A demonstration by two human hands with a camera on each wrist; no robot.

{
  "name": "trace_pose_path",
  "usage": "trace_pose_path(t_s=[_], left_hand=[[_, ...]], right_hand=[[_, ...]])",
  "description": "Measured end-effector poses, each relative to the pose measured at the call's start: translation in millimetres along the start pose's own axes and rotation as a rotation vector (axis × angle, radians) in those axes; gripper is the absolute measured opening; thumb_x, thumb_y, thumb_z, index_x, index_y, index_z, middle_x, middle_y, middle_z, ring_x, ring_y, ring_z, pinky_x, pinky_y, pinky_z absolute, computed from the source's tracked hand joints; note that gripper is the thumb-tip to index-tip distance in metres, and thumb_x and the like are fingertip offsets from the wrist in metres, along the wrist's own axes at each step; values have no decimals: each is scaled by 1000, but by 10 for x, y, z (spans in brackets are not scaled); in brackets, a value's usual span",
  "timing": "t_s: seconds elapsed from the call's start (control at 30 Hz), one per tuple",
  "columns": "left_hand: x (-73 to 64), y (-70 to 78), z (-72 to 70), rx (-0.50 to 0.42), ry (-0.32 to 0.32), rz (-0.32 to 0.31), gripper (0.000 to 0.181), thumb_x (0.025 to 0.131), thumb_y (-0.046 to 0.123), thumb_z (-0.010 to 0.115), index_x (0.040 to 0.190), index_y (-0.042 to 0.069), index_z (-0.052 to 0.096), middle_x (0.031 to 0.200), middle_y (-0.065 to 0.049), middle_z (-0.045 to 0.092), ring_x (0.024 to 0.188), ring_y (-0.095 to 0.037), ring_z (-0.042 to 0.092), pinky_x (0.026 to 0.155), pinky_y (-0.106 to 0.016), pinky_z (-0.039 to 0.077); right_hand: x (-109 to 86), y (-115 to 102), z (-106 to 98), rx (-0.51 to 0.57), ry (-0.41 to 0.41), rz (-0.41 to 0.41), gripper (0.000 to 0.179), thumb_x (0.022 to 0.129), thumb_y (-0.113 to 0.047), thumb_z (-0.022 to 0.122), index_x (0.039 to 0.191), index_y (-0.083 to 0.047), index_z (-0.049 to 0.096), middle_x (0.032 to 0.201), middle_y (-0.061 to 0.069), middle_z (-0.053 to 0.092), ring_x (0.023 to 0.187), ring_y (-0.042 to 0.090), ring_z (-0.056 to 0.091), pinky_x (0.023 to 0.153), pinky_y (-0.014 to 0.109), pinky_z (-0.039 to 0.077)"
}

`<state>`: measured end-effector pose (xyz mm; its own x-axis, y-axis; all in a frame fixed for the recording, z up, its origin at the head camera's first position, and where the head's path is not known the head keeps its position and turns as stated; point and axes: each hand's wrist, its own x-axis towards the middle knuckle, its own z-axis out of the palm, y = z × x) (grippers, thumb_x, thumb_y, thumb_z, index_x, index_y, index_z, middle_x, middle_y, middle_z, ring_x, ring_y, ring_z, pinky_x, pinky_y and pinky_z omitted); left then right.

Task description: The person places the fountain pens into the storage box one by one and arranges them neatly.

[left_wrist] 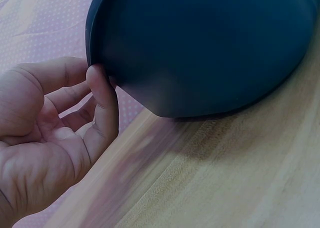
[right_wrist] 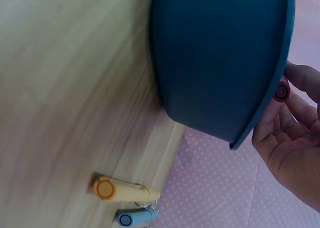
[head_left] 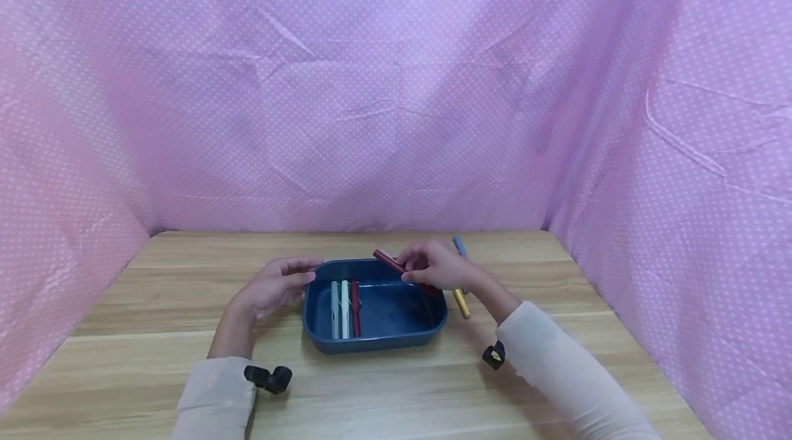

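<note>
A dark blue box with rounded corners stands on the table. My left hand pinches its left rim between thumb and fingers, plainest in the left wrist view. Three pens lie side by side in the box's left part: a grey-green pen, a pale mint pen and a dark red pen. Over the box's right back corner, my right hand holds another dark red pen, tilted. The right wrist view shows that pen's round end beside the rim.
Right of the box, a yellow pen and a blue pen lie on the wooden table. Pink dotted cloth hangs behind and along both sides. Black wrist cameras stick out from both sleeves.
</note>
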<state>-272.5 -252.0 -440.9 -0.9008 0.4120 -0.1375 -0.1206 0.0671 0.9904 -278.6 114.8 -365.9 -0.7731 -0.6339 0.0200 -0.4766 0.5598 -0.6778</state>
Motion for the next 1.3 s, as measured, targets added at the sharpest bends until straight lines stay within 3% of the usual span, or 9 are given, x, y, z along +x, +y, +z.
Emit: trace_pose_path(t_s=[0.73, 1.13, 1.3], left_hand=[[-12, -21, 28, 4, 1, 4, 54, 102, 21, 65, 148, -2, 48, 138, -19, 58, 103, -20, 59, 82, -31, 54], [-44, -26, 52, 2, 13, -6, 51, 102, 19, 65, 148, 0, 50, 141, -19, 57, 105, -21, 59, 84, -31, 54], [-57, -32, 58, 6, 2, 5, 54, 103, 21, 65, 149, -2, 48, 139, -21, 57, 103, -20, 59, 83, -30, 54]], right_hand=[[-17, -39, 240, -12, -34, 0, 20, 96, -14, 73, 116, -10, 72, 89, -6, 68, 80, 13, 63, 74, 27, 52], [-27, -103, 434, 20, -24, 132, 17, 95, -14, 75, 110, -13, 70, 86, -4, 65, 76, 13, 60, 70, 28, 50], [-52, -115, 507, 124, -11, 213, 16, 95, -13, 75, 110, -10, 68, 85, 1, 65, 70, 15, 61, 64, 29, 54]])
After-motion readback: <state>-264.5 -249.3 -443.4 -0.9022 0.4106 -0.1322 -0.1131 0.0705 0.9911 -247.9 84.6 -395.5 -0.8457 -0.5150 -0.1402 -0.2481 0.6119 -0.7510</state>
